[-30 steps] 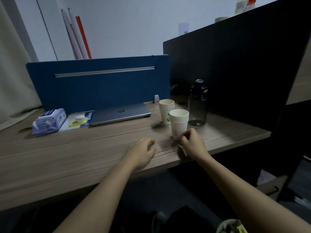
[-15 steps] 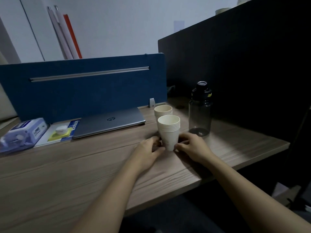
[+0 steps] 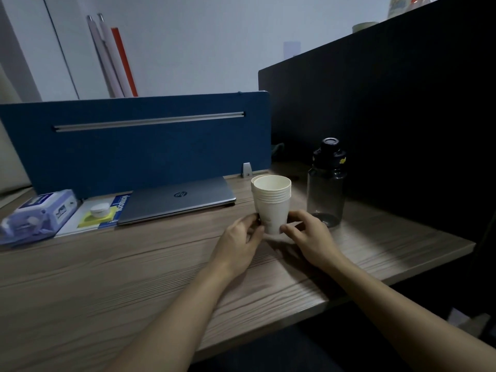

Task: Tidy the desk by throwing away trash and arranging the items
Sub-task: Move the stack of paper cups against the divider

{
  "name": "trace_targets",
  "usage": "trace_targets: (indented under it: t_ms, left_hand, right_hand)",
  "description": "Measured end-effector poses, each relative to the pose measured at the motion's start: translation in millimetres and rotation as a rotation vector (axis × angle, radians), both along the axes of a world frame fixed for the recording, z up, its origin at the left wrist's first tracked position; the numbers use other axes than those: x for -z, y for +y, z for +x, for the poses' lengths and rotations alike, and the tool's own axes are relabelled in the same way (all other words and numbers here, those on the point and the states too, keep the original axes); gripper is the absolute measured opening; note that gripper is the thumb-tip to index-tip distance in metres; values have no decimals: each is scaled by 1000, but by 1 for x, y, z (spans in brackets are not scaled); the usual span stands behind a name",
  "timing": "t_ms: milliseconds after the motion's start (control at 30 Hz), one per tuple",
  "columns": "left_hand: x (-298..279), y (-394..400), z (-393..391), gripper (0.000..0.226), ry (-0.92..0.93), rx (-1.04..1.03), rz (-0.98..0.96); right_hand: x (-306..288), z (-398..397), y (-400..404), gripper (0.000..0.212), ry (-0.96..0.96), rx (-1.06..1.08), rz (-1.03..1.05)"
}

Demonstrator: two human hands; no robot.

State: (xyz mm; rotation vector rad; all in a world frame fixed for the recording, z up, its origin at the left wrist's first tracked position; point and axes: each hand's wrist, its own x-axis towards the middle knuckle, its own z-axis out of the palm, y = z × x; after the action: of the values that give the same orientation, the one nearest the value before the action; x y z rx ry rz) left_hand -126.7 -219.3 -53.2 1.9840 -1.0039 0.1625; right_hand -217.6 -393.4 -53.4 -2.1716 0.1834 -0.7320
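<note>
Two hands hold a stack of paper cups on a wooden worktop.

The left hand point(image 3: 239, 238) and right hand point(image 3: 308, 235) curl round the base of the stack of paper cups point(image 3: 273, 204) from either side — fingers pinching low on it. The stack stands upright near the middle of the worktop point(image 3: 107, 277), with a second cup's rim just showing behind it. A dark water bottle point(image 3: 327, 183) stands just beside it on the right. To the left lie a closed laptop point(image 3: 177, 201), a booklet point(image 3: 107, 214) bearing a small white lid, and a pack of wipes point(image 3: 37, 214) — all against a blue divider point(image 3: 134, 146).
</note>
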Motion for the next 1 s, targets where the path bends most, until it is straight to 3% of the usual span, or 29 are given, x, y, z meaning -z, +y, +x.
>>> trace_targets:
  t_ms: [200, 400, 600, 667, 833, 1000]
  left_hand:
    - [-18, -5, -4, 39, 11, -22, -51]
    - [-62, -13, 12, 42, 64, -8, -54]
    - [-105, -31, 40, 31, 108, -16, -37]
    - [-108, -34, 48, 25, 131, -1, -67]
    - [-96, -41, 65, 41, 121, -15, -4]
    - [-81, -44, 76, 42, 88, -20, 35]
  right_hand:
    - [-15, 0, 4, 15, -18, -13, 10]
    - [-67, 19, -7, 29, -79, 11, -75]
    - [-110, 51, -16, 33, -106, 103, -105]
    - [-112, 60, -18, 32, -103, 121, -106]
    - [-96, 73, -24, 34, -49, 121, -87]
    - [-80, 81, -27, 35, -19, 112, -87]
